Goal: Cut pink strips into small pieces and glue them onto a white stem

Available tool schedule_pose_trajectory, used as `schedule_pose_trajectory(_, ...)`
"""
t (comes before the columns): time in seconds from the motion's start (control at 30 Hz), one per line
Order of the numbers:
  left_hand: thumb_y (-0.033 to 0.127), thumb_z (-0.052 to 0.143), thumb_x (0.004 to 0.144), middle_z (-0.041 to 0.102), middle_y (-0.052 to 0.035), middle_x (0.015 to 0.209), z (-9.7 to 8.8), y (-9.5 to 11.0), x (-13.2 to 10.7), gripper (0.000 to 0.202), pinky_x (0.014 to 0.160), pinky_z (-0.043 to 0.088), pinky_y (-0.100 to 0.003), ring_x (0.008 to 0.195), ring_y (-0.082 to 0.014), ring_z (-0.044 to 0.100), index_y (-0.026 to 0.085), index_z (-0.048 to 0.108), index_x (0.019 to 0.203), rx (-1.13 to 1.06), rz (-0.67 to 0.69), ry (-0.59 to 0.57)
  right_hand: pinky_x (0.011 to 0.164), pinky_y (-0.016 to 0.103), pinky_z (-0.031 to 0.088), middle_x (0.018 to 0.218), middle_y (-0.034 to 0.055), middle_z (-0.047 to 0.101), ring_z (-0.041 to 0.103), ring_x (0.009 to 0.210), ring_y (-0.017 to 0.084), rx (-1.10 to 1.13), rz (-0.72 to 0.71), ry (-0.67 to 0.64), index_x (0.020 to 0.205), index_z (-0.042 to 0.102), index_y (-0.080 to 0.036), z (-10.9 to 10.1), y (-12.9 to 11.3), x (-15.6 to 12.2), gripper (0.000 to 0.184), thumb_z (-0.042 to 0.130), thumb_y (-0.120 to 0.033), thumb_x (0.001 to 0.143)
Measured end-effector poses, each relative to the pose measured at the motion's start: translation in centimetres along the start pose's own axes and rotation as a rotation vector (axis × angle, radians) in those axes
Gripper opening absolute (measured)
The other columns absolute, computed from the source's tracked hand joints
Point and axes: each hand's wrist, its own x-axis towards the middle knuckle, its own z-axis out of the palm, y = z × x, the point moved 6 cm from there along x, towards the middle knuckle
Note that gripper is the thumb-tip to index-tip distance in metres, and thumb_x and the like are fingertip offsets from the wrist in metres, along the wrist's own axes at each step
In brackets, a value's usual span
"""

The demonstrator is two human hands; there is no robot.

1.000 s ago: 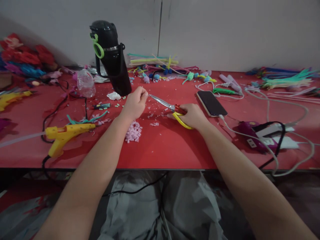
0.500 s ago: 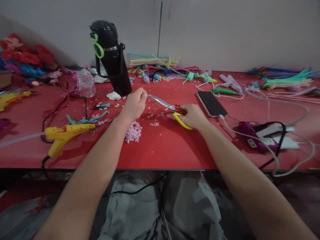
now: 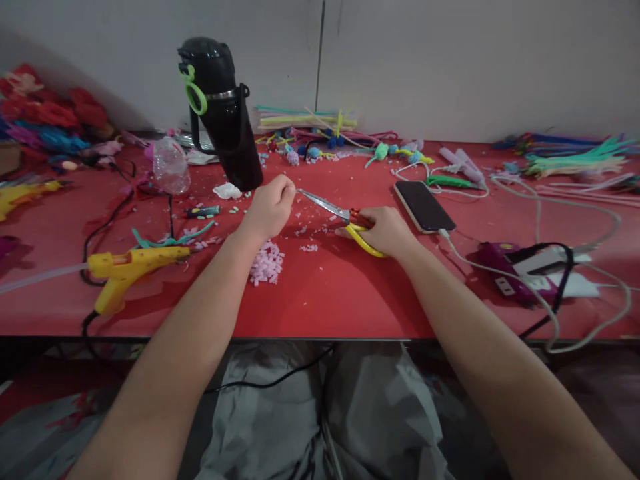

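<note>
Scissors [image 3: 334, 211]: yellow loops, silver blades nearly closed. Right hand [image 3: 387, 230] clamped on loops; left hand [image 3: 270, 208] pinched shut at blade tips, contents unclear.

The left hand [image 3: 270, 208] hides whatever it pinches at the scissors [image 3: 326, 204] tip.

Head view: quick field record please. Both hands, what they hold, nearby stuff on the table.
left: left hand, fingers pinched shut at the scissor tip; what they pinch is too small to tell
right: right hand, closed on yellow-handled metal scissors, blades pointing at the left hand
near hands: heap of small pink cut pieces on red table
behind: tall black flask with green ring, upright
far left: yellow plastic glue gun, lying down
far right: black smartphone, cable plugged in
</note>
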Motion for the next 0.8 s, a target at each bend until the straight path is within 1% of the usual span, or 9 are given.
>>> schedule_pose_trajectory(0.27, 0.025, 0.044, 0.094, 0.053, 0.0, 0.065, -0.08, -0.07, -0.02, 0.019, 0.064, 0.036, -0.031, 0.063, -0.0147, 0.047, 0.021, 0.048, 0.075, -0.034, 0.0, 0.003, 0.052, 0.03, 0.02, 0.056, -0.0001, 0.043, 0.037, 0.054, 0.012, 0.033, -0.01, 0.006, 0.06, 0.049, -0.02, -0.19, -0.09, -0.12, 0.065, 0.063, -0.084, 0.067)
schedule_pose_trajectory(0.6, 0.025, 0.044, 0.094, 0.052, 0.0, 0.065, -0.05, -0.1, -0.03, 0.019, 0.064, 0.036, -0.031, 0.064, -0.0147, 0.047, 0.021, 0.047, 0.076, -0.053, -0.014, 0.005, 0.053, 0.031, 0.02, 0.057, -0.0001, 0.044, 0.036, 0.054, 0.012, 0.028, -0.008, -0.016, 0.059, 0.045, -0.021, -0.02, -0.04, -0.14, 0.065, 0.066, -0.083, 0.066)
schedule_pose_trajectory(0.8, 0.024, 0.043, 0.094, 0.053, -0.0005, 0.066, -0.07, 0.04, -0.07, 0.02, 0.065, 0.037, -0.031, 0.064, -0.0151, 0.047, 0.021, 0.046, 0.074, -0.037, -0.02, 0.002, 0.053, 0.031, 0.019, 0.057, 0.0002, 0.043, 0.035, 0.054, 0.013, 0.013, 0.029, -0.023, 0.059, 0.047, -0.021, -0.05, -0.02, -0.05, 0.065, 0.067, -0.082, 0.064)
